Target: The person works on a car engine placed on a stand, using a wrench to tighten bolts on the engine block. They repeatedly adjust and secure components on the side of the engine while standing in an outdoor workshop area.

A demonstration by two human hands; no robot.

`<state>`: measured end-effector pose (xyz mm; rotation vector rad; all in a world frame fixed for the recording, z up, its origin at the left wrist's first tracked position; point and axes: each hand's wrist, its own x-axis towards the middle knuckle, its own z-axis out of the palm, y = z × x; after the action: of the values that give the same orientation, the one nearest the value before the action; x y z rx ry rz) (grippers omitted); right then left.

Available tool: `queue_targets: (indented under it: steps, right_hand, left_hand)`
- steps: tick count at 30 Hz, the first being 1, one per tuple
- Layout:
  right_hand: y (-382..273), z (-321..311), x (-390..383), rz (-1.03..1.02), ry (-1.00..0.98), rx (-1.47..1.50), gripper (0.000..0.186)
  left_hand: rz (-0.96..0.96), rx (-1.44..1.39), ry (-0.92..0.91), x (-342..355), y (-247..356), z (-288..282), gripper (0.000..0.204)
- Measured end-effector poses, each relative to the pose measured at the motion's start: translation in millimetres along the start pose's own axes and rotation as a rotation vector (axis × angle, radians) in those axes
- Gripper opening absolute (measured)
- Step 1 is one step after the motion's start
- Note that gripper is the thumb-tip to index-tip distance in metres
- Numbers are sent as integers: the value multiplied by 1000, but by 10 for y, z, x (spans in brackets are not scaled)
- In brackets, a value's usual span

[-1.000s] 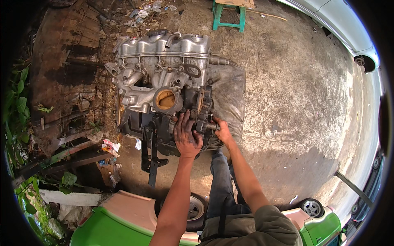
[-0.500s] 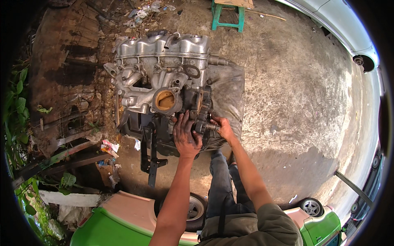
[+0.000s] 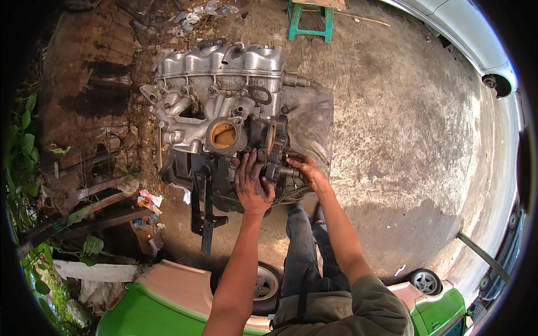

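A large engine point(image 3: 224, 67) with a ribbed silver valve cover stands in front of me, greasy and dark on its lower half. Its silver intake manifold point(image 3: 185, 131) ends in a round throttle opening point(image 3: 226, 136) with a brownish inside. My left hand point(image 3: 255, 187) lies on the dark engine block just below that opening, fingers stretched out and blackened with grease. At the block's right end, my right hand point(image 3: 309, 172) has its fingers curled around a short metal shaft point(image 3: 290, 172) that sticks out sideways. Its fingertips partly cover the shaft.
A dark metal bracket point(image 3: 204, 210) juts from the engine's near left side. Beneath the engine lies a grey sheet point(image 3: 311, 120). Farther off stands a green stool point(image 3: 311, 25). Wooden planks point(image 3: 92, 221) and litter lie left; a green car point(image 3: 148, 308) is behind my legs.
My right hand's fingers have shifted and loosened a little around the shaft, with the index finger now reaching over it. My left hand stays in place on the block.
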<state>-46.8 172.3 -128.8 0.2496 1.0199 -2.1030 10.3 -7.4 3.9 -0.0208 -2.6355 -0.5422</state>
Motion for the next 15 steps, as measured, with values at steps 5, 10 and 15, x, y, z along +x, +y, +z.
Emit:
queue_targets:
  steps: [5,10,15]
  right_hand:
    - [76,-42,44,7,42,80,43]
    - [169,-66,39,114,297,-291,36]
    - [428,-6,152,-271,209,-241,22]
  left_hand:
    - [2,-2,25,-3,-8,4,40]
    - [0,3,19,-16,-20,13,40]
    - [-17,-5,16,-19,-13,19,40]
